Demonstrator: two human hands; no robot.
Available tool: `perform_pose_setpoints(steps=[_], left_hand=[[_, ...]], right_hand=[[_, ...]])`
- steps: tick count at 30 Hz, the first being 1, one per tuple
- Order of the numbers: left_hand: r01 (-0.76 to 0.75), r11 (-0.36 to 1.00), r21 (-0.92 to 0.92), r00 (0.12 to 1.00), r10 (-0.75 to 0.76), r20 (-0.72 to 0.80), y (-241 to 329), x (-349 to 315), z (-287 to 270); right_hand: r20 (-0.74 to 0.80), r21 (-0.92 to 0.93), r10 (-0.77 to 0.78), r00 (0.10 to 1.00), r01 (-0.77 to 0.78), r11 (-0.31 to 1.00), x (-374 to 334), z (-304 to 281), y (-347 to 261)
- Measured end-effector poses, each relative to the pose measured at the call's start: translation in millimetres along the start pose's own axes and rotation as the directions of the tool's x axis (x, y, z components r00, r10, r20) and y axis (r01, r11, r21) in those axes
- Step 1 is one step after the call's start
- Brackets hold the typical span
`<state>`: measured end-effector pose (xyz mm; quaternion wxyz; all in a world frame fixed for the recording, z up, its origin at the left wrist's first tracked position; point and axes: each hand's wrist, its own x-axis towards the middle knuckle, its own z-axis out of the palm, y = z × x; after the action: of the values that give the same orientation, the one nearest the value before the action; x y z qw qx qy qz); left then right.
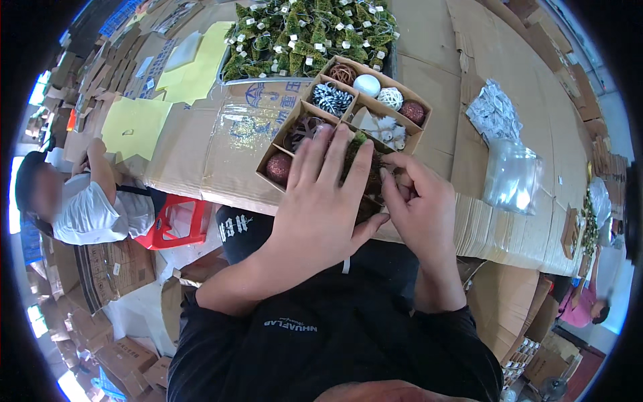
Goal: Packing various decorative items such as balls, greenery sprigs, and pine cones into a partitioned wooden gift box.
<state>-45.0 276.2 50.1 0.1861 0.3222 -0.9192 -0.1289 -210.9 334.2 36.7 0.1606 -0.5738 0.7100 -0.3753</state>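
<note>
A divided cardboard box [418, 142] stands at the table's near edge, under both my hands. My left hand [318, 194] lies across its near compartments, open with fingers stretched out. My right hand [423, 201] is at the near right compartment, thumb and forefinger pinched; what they grip is hidden. Between the hands shows a bristly green-brown piece [355, 155], mostly covered. Other compartments hold a brown wicker ball [342, 74], white ball [367, 85], white woven ball [390, 98], dark red glitter balls [278, 167], a frosted pinecone [333, 99], a dark snowflake [303, 132] and white ornaments [386, 131].
A tray of small green trees [305, 40] with white tags lies beyond the box. Yellow sheets [136, 127] are at left. Silvery wrapped material [494, 110] and clear plastic [514, 175] lie at right. A person [100, 208] sits at left by a red stool [179, 222].
</note>
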Motion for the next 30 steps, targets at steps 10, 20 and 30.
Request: perform_pose_setpoints(steps=[10, 20, 30], left_hand=[[0.005, 0.996, -0.085, 0.992, -0.016, -0.127, -1.9, -1.3, 4.7], [-0.046, 0.996, -0.073, 0.982, 0.032, -0.186, -5.7, -0.5, 11.2], [-0.129, 0.986, 0.108, 0.971, 0.147, -0.187, -5.4, -4.2, 13.8]], right_hand=[[-0.002, 0.000, 0.028, 1.000, -0.028, 1.000, 0.9, -1.7, -0.8], [-0.015, 0.002, 0.066, 0.998, -0.066, 0.998, 0.6, -2.1, -1.5], [-0.046, 0.004, 0.040, 0.998, -0.040, 0.999, -0.6, 2.4, -0.3]])
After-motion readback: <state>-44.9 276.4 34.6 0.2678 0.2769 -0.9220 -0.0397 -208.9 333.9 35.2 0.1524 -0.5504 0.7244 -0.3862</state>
